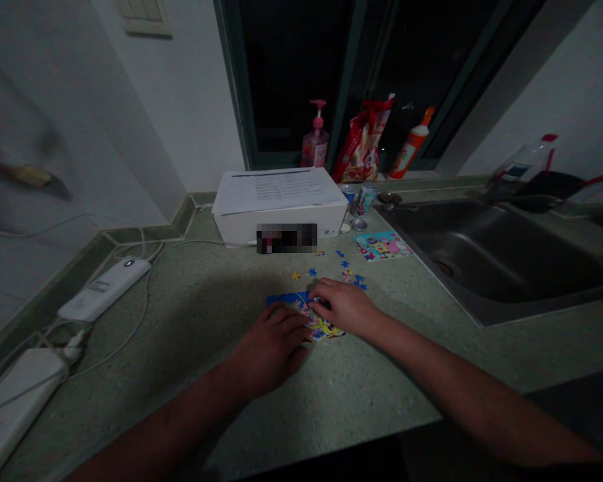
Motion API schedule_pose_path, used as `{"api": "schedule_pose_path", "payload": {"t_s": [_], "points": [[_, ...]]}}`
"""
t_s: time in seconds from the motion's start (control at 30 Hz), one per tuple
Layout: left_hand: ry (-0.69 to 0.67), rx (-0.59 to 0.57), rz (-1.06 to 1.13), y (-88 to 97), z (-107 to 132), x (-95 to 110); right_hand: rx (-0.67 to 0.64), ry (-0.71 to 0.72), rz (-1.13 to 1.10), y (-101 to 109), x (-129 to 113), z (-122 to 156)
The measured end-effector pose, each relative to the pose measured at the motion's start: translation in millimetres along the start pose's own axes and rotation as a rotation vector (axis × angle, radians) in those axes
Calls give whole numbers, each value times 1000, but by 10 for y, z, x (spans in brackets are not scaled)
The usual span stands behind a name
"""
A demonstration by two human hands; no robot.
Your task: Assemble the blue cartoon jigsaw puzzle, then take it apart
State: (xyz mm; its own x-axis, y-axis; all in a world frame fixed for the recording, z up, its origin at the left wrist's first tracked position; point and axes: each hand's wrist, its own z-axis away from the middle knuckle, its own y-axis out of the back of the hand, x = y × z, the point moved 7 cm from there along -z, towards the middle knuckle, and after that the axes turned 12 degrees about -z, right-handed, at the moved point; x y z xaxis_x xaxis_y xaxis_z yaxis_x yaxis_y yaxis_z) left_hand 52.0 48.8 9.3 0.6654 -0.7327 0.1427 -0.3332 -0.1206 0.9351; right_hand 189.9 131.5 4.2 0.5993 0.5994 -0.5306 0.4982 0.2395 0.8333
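Note:
A partly assembled jigsaw puzzle with a blue top edge and colourful cartoon figures lies on the counter. My left hand rests flat over its left side, fingers stretched out, hiding that part. At the puzzle's upper right edge, my right hand is closed, thumb and fingertips pinched at a small puzzle piece that is mostly covered. Just beyond the hands lie several loose pieces, among them a yellow piece, a blue piece and a small cluster of pieces.
A colourful picture card lies beside the sink. Behind the puzzle stands a white box with printed paper on top. Cans stand to its right. White power strips and cables run along the left. Bottles and a red bag line the windowsill.

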Motion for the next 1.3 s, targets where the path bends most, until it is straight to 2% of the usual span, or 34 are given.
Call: {"api": "schedule_pose_path", "payload": {"t_s": [0.2,0.37,0.53,0.73,0.83,0.93,1.07,1.17,1.3], "points": [[8,-19,7,-12,-2,-4,43,16,-24,89,55,20],[10,-20,4,-17,-8,2,-15,28,21,43,41,22],[16,-47,13,-22,-5,3,-12,37,19,53,15,25],[1,-29,14,-17,0,3,-34,33,-10,37,5,15],[1,-18,6,-9,-4,4,-1,32,-64,110,28,1],[2,3,9,15,-8,3,122,-43,-81,354,207,9],[19,58,-2,70,-12,-27,200,-266,52,669,660,84],[21,105,-12,107,-15,-45,155,-297,86,734,857,120],[10,105,-19,104,-18,-39,85,-257,81,666,876,121]]}}
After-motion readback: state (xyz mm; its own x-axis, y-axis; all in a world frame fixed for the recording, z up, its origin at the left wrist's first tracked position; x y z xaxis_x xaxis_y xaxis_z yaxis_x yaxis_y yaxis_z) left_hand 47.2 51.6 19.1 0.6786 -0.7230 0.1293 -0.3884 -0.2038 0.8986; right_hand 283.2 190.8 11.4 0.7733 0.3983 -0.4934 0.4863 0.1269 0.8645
